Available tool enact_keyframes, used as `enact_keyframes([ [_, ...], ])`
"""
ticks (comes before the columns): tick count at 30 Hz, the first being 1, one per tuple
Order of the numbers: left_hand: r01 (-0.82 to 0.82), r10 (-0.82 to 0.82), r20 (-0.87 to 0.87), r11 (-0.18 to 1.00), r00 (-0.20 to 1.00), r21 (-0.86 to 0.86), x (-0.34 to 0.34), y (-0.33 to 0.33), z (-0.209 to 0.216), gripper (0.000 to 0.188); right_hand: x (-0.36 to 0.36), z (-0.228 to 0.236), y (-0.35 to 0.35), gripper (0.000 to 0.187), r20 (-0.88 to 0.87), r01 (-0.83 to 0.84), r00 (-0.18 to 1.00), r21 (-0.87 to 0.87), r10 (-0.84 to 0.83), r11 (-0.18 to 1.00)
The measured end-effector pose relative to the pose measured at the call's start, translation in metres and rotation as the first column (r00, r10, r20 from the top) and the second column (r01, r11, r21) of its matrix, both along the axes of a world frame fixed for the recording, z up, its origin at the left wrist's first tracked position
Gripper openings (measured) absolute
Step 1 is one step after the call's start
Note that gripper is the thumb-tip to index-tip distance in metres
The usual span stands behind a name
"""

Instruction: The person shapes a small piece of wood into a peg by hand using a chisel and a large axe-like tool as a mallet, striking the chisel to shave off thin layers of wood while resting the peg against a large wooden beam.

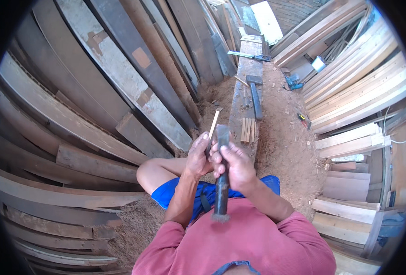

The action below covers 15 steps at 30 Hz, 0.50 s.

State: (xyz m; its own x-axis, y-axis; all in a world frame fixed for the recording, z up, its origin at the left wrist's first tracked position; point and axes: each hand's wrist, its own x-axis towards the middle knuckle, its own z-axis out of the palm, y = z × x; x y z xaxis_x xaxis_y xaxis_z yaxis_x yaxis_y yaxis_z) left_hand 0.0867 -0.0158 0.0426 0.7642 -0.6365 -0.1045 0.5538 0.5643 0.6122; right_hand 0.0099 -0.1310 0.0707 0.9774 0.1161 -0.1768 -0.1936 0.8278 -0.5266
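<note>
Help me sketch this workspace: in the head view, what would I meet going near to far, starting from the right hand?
Right hand holding a chisel → small wooden strips → hammer → handsaw → white panel.

The head-worn left fisheye camera looks steeply down and forward, with the hands (236,166) close below and the shirt (258,229) at the near edge. Its wide, rim-bent view reaches along the bench (237,109) to its far end, taking in boards (70,78) at left and timber (352,85) at right.
</note>
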Motion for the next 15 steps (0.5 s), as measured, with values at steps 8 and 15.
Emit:
enact_keyframes([
  [8, -0.081, 0.041, 0.16, 0.964, 0.986, 0.254, 0.012, 0.043, -0.04, 0.032, -0.006, 0.011, 0.047, 0.017, -0.168, -0.227, 0.96, -0.009, 0.222, 0.974],
  [15, -0.05, 0.064, -0.098, 0.989, 0.993, 0.141, -0.029, 0.061, -0.07, 0.034, 0.004, 0.017, 0.029, 0.015, -0.113, -0.098, 0.991, -0.238, 0.072, 0.966],
])
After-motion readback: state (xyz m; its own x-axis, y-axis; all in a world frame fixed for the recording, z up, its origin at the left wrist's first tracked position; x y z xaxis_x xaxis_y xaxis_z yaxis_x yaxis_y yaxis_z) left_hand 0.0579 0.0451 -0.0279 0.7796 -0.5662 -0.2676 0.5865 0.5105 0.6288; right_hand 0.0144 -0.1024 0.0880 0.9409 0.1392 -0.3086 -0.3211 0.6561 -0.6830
